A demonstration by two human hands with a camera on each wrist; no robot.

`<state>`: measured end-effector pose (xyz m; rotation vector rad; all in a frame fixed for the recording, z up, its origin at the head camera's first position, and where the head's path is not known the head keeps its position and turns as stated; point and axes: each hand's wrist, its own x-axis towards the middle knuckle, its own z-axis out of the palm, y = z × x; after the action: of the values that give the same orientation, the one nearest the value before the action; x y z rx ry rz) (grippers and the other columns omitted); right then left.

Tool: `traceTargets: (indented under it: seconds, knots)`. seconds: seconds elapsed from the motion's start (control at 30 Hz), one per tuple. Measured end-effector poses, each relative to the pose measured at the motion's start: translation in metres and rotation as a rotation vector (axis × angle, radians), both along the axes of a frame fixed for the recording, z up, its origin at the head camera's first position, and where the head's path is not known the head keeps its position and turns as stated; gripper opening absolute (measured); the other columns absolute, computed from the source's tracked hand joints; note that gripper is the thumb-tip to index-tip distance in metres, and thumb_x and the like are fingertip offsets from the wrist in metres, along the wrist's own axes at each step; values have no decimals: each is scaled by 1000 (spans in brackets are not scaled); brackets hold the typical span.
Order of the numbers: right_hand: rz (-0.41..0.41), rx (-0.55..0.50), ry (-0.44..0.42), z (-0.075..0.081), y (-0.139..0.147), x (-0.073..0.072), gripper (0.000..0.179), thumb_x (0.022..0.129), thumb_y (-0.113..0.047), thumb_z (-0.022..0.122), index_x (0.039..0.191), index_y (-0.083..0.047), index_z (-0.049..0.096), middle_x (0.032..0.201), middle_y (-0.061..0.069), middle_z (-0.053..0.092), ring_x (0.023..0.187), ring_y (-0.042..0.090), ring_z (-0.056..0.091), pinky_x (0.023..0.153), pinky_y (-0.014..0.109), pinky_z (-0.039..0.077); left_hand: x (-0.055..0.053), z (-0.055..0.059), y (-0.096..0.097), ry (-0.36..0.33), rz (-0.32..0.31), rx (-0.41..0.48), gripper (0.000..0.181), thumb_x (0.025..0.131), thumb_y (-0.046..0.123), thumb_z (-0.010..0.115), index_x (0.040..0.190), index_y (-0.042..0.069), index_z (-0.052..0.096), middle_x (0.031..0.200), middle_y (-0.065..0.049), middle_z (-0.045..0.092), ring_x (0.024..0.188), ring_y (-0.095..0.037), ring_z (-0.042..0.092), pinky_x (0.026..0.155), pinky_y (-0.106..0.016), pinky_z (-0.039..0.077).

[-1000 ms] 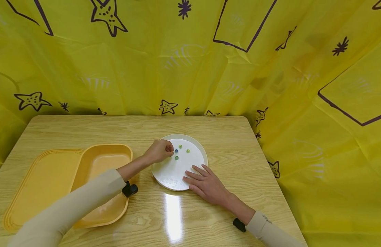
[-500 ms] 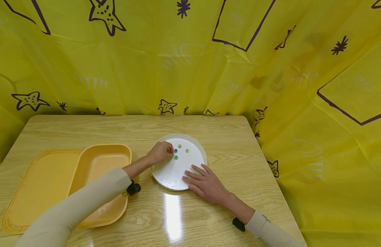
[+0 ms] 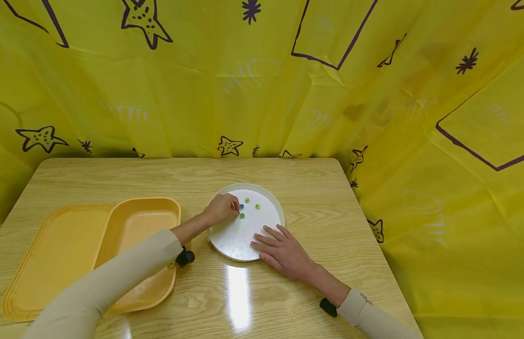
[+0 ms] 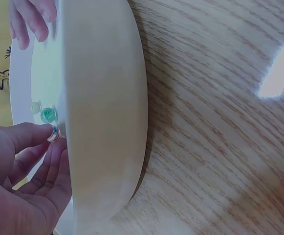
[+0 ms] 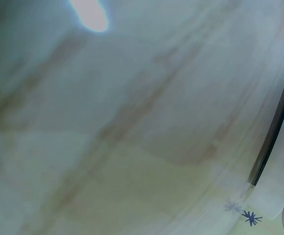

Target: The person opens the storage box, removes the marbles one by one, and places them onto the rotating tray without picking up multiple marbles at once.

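Observation:
My left hand (image 3: 221, 209) pinches a marble (image 4: 54, 133) with red, white and dark swirls, held low at the left part of a round white dish (image 3: 232, 242). Close by on the dish sit a green marble (image 3: 242, 216) and a blue marble (image 3: 241, 206). Two yellow-green marbles, a back one (image 3: 247, 200) and a right one (image 3: 257, 206), lie a little farther off. My right hand (image 3: 287, 254) rests with spread, straight fingers over the dish's front right rim. The right wrist view shows mostly blurred tabletop.
A deep orange plastic box (image 3: 149, 207) stands left of the dish, partly under my left forearm. Beside it lies its flat orange lid (image 3: 67, 249). A small yellow-green thing (image 3: 171, 265) shows by the box's right wall. Yellow patterned curtains (image 3: 194, 94) border the wooden table (image 3: 313, 188).
My left hand has dropped slightly with its marble, and its forearm has shifted a little right, uncovering the small yellow-green thing by the box wall. The right hand stays put.

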<state>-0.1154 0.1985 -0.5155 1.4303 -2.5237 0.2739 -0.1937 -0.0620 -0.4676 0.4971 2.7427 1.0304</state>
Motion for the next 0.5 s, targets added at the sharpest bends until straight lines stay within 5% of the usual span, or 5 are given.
traceTargets:
  seconds: [0.27, 0.5]
  knots:
    - [-6, 5, -17, 0, 0, 0, 52, 110, -44, 25, 138, -22, 62, 142, -3, 56, 139, 27, 42, 112, 53, 27, -1, 2, -3, 5, -20, 14, 4, 81, 1, 74, 81, 1, 69, 77, -6, 66, 72, -19, 60, 65, -28, 49]
    - [2, -12, -17, 0, 0, 1, 51, 110, -43, 26, 138, -21, 63, 142, -2, 57, 138, 27, 43, 112, 54, 28, 1, 15, -12, -3, -7, 42, 7, 83, 0, 73, 88, 0, 70, 80, -8, 67, 73, -21, 62, 63, -29, 50]
